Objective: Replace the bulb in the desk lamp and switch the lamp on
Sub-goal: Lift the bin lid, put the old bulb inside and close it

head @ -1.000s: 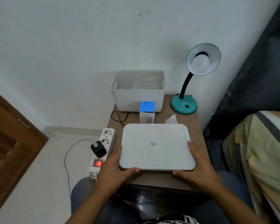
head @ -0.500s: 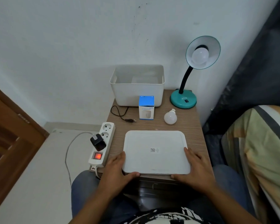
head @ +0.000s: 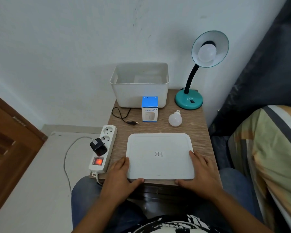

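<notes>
A teal desk lamp [head: 189,101] stands at the table's back right corner, unlit, with a white bulb [head: 207,52] in its shade. A loose white bulb [head: 175,119] lies on the wooden table [head: 200,130] in front of the lamp base. The lamp's black plug [head: 133,122] lies unplugged on the table. A flat white lid [head: 160,156] rests at the table's near edge. My left hand [head: 119,175] grips its left side and my right hand [head: 202,174] its right side.
An open white bin [head: 139,95] stands at the back against the wall, with a small blue and white box [head: 149,109] before it. A power strip [head: 102,148] with a glowing red switch and a black adapter lies along the table's left edge. A bed is on the right.
The white lid came down from a raised position and toward me, and it lies flat on the table. That uncovered the loose bulb and the plug. Both hands stay on the lid.
</notes>
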A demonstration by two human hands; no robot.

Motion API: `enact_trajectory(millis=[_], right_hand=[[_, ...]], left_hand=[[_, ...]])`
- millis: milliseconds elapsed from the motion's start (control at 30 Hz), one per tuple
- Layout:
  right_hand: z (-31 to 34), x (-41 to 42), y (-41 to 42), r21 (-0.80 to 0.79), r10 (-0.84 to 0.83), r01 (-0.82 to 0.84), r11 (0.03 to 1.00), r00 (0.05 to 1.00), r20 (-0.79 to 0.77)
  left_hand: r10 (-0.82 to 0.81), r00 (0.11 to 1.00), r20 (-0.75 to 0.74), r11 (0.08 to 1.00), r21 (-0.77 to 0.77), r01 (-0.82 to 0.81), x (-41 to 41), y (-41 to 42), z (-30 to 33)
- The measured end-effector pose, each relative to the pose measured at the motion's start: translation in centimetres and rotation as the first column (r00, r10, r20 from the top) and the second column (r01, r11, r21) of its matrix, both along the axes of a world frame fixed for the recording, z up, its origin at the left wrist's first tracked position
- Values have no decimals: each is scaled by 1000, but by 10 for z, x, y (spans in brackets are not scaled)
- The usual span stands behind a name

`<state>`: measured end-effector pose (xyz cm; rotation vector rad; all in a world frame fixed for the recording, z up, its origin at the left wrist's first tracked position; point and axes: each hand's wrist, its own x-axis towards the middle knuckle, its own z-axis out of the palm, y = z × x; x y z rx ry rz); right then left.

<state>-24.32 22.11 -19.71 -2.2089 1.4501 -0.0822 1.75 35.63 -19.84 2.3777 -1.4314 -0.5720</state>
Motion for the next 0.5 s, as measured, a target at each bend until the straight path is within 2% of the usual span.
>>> enact_trajectory(millis=[133, 367, 500], right_hand=[[0, 2, -11, 44, -10, 8, 999, 999, 31], [9, 31, -66, 8, -92, 92, 996, 972, 215], [16, 56, -103, -84, -29, 48, 995, 976, 217]], left_hand=[[31, 999, -40, 999, -29, -32, 4, -6, 3], [59, 998, -28, 986, -152, -62, 22, -57, 34], [134, 979, -156, 948, -269, -172, 41, -101, 68]])
